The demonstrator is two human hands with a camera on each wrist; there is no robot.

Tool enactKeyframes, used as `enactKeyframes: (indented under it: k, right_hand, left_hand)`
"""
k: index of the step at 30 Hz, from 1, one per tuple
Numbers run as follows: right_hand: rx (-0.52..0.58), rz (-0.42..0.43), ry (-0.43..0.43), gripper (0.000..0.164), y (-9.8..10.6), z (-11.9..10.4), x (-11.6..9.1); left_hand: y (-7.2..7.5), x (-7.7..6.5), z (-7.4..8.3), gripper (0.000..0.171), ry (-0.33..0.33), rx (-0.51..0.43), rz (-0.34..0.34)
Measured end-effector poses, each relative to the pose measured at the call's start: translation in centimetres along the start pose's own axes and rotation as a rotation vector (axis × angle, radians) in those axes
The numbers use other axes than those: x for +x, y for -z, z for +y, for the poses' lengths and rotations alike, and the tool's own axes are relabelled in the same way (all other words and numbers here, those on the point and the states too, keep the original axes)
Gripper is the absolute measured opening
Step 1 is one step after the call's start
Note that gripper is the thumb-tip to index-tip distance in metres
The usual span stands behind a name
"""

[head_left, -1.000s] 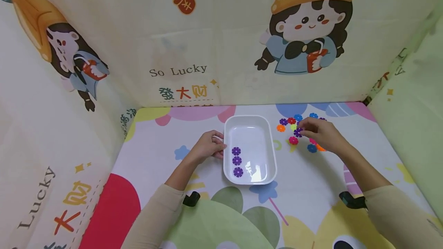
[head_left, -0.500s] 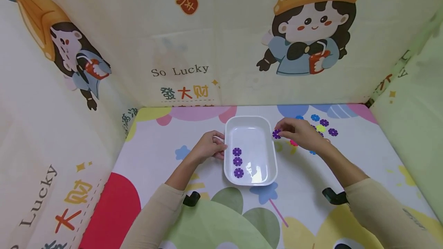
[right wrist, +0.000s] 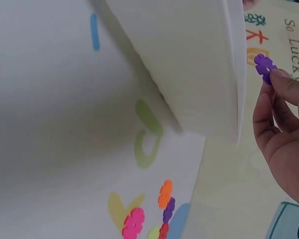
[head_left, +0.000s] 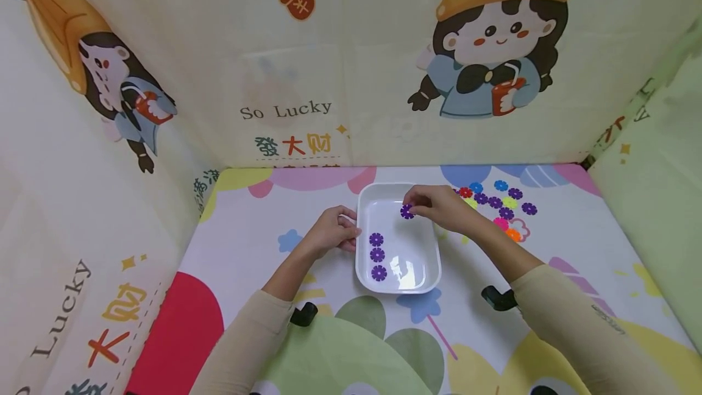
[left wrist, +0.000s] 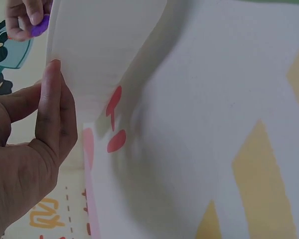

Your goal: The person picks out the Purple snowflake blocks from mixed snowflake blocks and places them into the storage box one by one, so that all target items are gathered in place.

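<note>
A white tray (head_left: 406,239) stands on the patterned tabletop in the head view. Three purple notched interlocking discs (head_left: 377,255) lie inside it, lined up along its left side. At the tray's left rim my left hand (head_left: 331,233) pinches the edge between thumb and fingers; the left wrist view shows those fingers against the outer wall. Over the tray's upper right part, my right hand (head_left: 441,207) pinches another purple interlocking disc (right wrist: 264,65) between thumb and fingertips. That disc is held above the tray floor.
Loose interlocking discs (head_left: 495,202) in purple, blue, red, yellow, pink and orange lie right of the tray, partly behind my right hand and forearm. A printed cloth wall (head_left: 378,139) rises behind the table, with more cloth on both sides.
My right hand has lifted a purple interlocking disc from the loose group and carried it left, over the tray's rim. My left hand stays at the tray's left edge.
</note>
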State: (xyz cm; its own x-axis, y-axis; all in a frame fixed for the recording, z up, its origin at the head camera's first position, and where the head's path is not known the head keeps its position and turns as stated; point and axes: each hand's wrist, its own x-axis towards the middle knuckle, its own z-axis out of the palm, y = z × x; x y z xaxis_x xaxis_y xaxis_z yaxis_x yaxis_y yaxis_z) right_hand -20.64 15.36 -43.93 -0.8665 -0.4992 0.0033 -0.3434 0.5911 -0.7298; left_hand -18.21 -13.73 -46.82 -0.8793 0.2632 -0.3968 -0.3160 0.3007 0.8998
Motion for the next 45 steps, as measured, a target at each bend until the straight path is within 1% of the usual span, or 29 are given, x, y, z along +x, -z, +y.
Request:
enactKeyframes:
  k: [3,7,11,18,21,24,30,38,45]
  right_hand:
    - [-0.007,-0.018,0.013,0.015,-0.6,-0.3,0.8]
    - [-0.012,-0.048,0.007,0.016,-1.4,-0.7,1.5]
    - [-0.027,-0.074,0.016,0.014,-2.1,-1.0,2.2]
    - [-0.097,-0.132,0.036,0.009,-3.4,-1.0,3.5]
    - [-0.111,-0.133,0.060,0.007,-3.6,-1.1,3.9]
    - [-0.113,-0.135,0.065,0.006,-3.9,-1.1,4.4]
    - [-0.125,-0.154,0.033,0.004,-4.7,-0.8,5.3]
    - [-0.126,-0.140,0.004,0.004,-5.8,-0.4,5.9]
    - [-0.115,-0.136,-0.021,0.006,-6.6,-0.6,6.2]
  left_hand:
    - [0.0,0.0,0.0,0.036,-0.006,-0.005,0.001]
    - [0.0,0.0,0.0,0.037,-0.008,-0.006,-0.008]
    - [-0.1,0.0,0.1,0.038,-0.009,-0.003,-0.008]
    - [-0.2,-0.1,0.1,0.037,-0.010,-0.012,-0.017]
    - [-0.1,0.0,0.1,0.036,-0.011,0.004,-0.013]
    - [-0.1,0.1,0.2,0.036,-0.012,0.010,-0.014]
    - [-0.1,0.0,0.3,0.037,-0.017,-0.002,-0.023]
    - [-0.1,-0.1,0.3,0.036,-0.017,-0.003,-0.026]
    - [-0.1,-0.1,0.4,0.036,-0.015,-0.016,-0.020]
